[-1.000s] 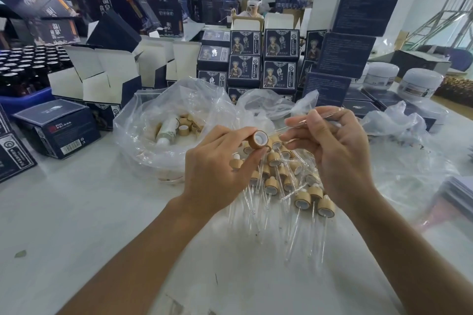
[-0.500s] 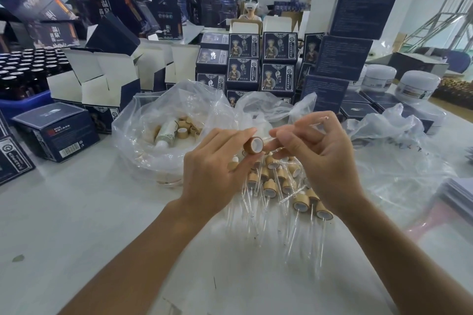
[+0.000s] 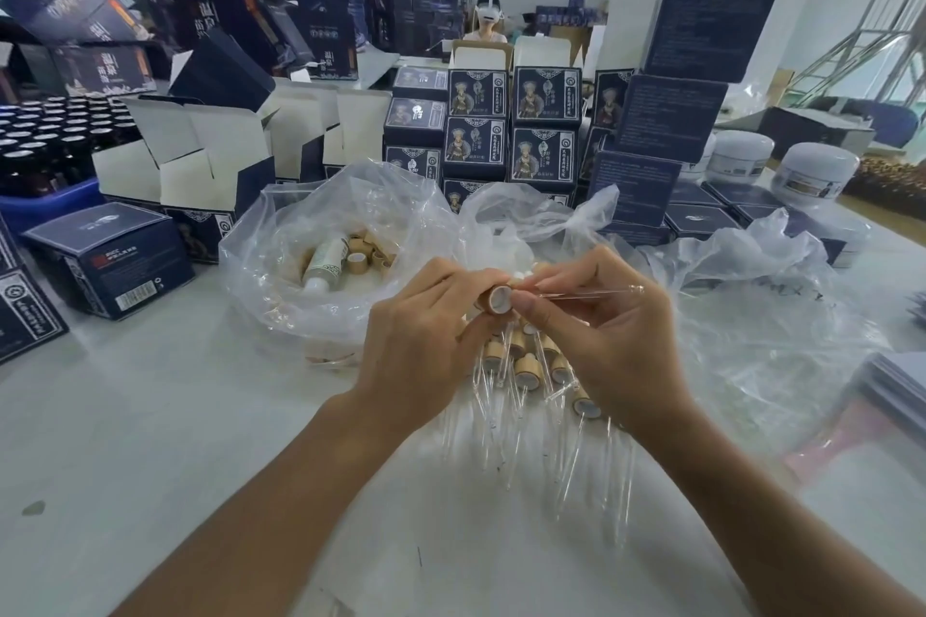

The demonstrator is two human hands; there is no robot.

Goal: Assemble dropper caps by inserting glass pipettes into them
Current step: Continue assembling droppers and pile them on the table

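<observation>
Your white tabletop [image 3: 150,441] already has a heap of finished wood-collared droppers [image 3: 531,366] lying under your hands; your left hand [image 3: 421,341] pinches the small tan wooden cap [image 3: 496,300], open end facing you; your right hand [image 3: 606,341] pinches the thin clear glass pipette [image 3: 591,292] right at the cap; it looks light, slick and snappable, so I'd grip near the entering end, not the far tip.

Left hand [image 3: 426,341], right hand [image 3: 609,341], fingertips pinched together.

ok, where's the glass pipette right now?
Head view, centre: the glass pipette is pinched in the right hand, lying roughly level, one end at the cap held by the left hand.
</observation>
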